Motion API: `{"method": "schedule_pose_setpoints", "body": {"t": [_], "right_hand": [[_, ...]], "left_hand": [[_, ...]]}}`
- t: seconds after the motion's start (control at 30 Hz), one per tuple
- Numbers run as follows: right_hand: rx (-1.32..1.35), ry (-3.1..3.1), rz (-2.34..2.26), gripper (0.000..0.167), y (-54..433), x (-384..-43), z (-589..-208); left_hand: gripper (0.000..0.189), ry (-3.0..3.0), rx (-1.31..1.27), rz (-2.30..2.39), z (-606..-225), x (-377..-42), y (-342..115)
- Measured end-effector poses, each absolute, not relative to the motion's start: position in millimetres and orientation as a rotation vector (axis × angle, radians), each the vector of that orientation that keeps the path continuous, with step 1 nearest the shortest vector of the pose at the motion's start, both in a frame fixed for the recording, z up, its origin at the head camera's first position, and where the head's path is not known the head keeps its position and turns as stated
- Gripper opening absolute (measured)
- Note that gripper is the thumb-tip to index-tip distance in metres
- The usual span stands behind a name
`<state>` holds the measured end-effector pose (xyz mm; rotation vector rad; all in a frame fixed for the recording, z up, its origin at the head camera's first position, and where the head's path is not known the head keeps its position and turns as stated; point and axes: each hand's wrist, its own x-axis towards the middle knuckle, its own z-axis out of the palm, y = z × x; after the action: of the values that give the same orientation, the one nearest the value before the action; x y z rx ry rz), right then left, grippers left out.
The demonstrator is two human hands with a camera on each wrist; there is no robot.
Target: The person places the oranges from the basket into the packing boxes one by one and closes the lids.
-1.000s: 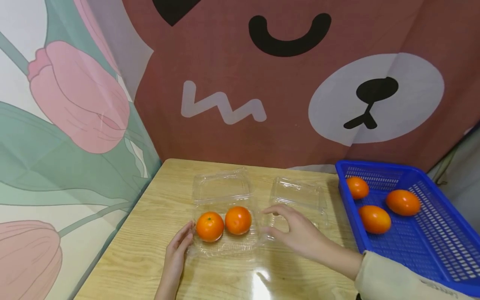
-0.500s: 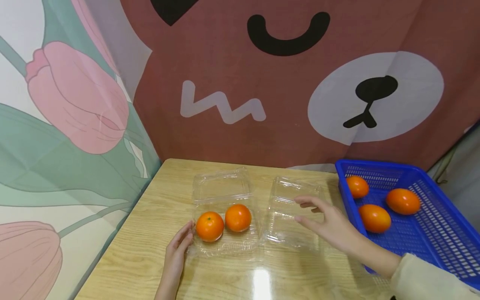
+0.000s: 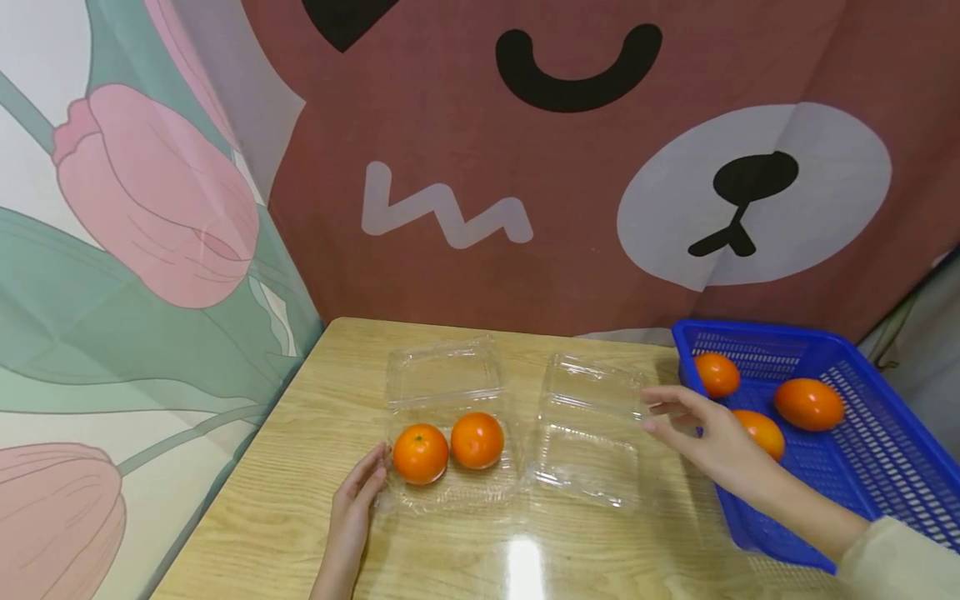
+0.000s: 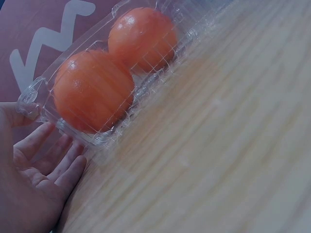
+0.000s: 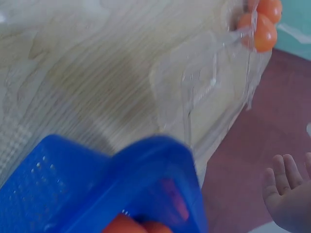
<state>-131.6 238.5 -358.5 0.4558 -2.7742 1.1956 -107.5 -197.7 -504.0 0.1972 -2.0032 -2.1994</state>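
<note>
Two round oranges [image 3: 421, 454] sit side by side in the base of a clear plastic clamshell box [image 3: 450, 500], its lid folded back. My left hand [image 3: 352, 508] rests at the box's left edge. In the left wrist view, its fingertips [image 4: 73, 162] lie right at the box's corner with the fingers extended. My right hand [image 3: 720, 442] holds nothing; its fingers are loosely bent over the left rim of a blue plastic basket [image 3: 832, 500]. Inside the basket lie several oranges [image 3: 808, 405], one partly hidden by the hand.
A second clear clamshell box [image 3: 588, 458] lies unfolded between the first box and the basket, with nothing in it. All stand on a wood-grain table [image 3: 285, 500]. A printed cloth [image 3: 570, 275] hangs behind the table's back edge.
My right hand has moved right, from beside the box with oranges, across the second box, to the basket's rim. The second box's base has shifted slightly. My left hand has stayed put.
</note>
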Motion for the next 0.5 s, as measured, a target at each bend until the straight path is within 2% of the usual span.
{"method": "schedule_pose_setpoints", "body": {"t": [0.23, 0.5], "right_hand": [[0.363, -2.828, 1.091, 0.039, 262, -138, -356], [0.237, -2.915, 1.040, 0.049, 287, -147, -356]], "left_hand": [[0.048, -2.040, 0.220, -2.184, -502, -107, -196], [0.047, -2.072, 0.263, -2.163, -502, -109, -198]]}}
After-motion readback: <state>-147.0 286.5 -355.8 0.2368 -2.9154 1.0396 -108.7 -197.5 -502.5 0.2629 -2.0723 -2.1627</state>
